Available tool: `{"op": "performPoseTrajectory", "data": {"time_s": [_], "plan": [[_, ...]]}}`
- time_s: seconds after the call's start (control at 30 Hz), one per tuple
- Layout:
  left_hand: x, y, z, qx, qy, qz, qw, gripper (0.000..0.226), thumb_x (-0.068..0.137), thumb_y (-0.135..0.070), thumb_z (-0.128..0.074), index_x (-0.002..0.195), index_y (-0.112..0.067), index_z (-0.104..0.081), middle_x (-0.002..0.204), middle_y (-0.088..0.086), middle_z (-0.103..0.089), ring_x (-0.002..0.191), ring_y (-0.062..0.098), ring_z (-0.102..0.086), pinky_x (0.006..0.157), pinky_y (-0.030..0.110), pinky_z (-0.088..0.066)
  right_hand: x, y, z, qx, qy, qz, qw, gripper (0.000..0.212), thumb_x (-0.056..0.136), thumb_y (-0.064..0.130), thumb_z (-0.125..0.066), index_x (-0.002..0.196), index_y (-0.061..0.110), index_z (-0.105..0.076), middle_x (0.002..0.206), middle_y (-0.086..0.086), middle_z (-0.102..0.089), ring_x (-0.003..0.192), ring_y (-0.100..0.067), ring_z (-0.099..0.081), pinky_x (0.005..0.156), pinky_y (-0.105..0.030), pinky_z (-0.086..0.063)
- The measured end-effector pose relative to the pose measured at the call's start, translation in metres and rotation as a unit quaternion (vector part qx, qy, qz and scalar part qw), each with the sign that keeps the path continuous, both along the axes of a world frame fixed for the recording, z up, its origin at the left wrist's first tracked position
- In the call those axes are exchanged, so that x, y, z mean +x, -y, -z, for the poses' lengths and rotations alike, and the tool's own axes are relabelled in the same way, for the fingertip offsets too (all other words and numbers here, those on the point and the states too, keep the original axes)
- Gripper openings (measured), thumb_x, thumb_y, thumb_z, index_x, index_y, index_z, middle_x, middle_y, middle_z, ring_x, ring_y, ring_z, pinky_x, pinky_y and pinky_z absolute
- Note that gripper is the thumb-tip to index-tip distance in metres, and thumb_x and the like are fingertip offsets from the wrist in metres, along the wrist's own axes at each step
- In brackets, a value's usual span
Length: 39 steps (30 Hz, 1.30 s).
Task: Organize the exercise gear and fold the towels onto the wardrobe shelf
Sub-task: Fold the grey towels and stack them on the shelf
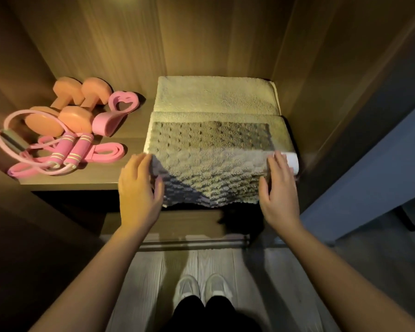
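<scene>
A folded grey textured towel (211,164) lies on top of a white towel (279,130) on the right side of the wardrobe shelf (101,178), its front edge hanging over the shelf lip. Behind them lies another folded white towel (213,94). My left hand (139,190) rests with straight fingers against the grey towel's left side. My right hand (279,188) lies the same way against its right side. On the shelf's left lie two orange dumbbells (67,109), a pink heart-shaped grip trainer (115,111), a pink jump rope (72,149) and a pink resistance band (106,152).
The wardrobe's wooden side walls close in the shelf left and right. A lower shelf and a metal rail (192,243) sit beneath. A blue-grey door panel (369,176) stands at the right. My white shoes (201,288) are on a pale wood floor.
</scene>
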<state>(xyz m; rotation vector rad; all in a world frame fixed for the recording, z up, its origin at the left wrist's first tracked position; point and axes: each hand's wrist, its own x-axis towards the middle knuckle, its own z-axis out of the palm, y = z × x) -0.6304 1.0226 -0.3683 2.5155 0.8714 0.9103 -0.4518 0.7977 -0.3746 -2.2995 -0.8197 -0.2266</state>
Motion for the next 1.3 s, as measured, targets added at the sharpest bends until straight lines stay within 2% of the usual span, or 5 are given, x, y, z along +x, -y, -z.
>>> {"op": "performPoseTrajectory", "data": {"time_s": [0.33,0.73,0.9,1.03,1.3], "plan": [[-0.008,0.001,0.067,-0.319,-0.058,-0.037,0.945,0.040,0.089,-0.017,-0.066,0.124,-0.008,-0.049,0.115,0.006,-0.060,0.103,0.020,-0.055,0.082,0.028,-0.036,0.001,0.006,0.050,0.096,-0.294,0.095,0.946,0.030,0.090,0.017,-0.063,0.116,0.015,-0.047,0.106,0.007,-0.051,0.100,-0.013,-0.049,0.080,-0.027,-0.039],[-0.009,-0.021,0.102,-0.383,-0.086,-0.004,0.920,0.006,0.089,-0.019,-0.068,0.083,-0.016,-0.066,0.083,-0.002,-0.067,0.083,0.017,-0.061,0.075,0.032,-0.043,0.018,0.010,0.079,0.033,-0.373,0.042,0.926,0.029,0.090,0.012,-0.066,0.067,0.023,-0.051,0.068,0.008,-0.052,0.064,-0.006,-0.048,0.052,-0.009,-0.036],[-0.033,-0.004,0.088,-0.443,-0.058,0.004,0.894,0.013,0.091,-0.011,-0.065,0.078,-0.008,-0.065,0.075,0.005,-0.071,0.074,0.016,-0.064,0.074,0.033,-0.047,0.001,0.030,0.074,0.056,-0.417,0.040,0.906,0.011,0.092,0.007,-0.062,0.084,-0.001,-0.060,0.081,-0.011,-0.062,0.080,-0.020,-0.058,0.075,-0.036,-0.051],[-0.057,0.021,0.060,-0.476,0.020,0.003,0.879,0.017,0.093,-0.007,-0.062,0.076,-0.008,-0.063,0.070,0.004,-0.065,0.073,0.018,-0.058,0.069,0.028,-0.046,-0.023,0.052,0.056,0.117,-0.428,0.043,0.895,0.006,0.092,0.007,-0.061,0.088,0.011,-0.063,0.087,-0.010,-0.070,0.071,-0.009,-0.065,0.062,-0.014,-0.052],[-0.079,0.048,-0.006,-0.470,0.162,0.010,0.868,0.018,0.092,-0.006,-0.062,0.104,-0.017,-0.053,0.081,0.009,-0.069,0.067,0.015,-0.069,0.065,0.024,-0.055,-0.044,0.068,-0.009,0.222,-0.364,-0.002,0.905,0.035,0.092,0.006,-0.055,0.105,0.036,-0.069,0.079,0.008,-0.072,0.073,-0.005,-0.064,0.074,-0.027,-0.052]]}}
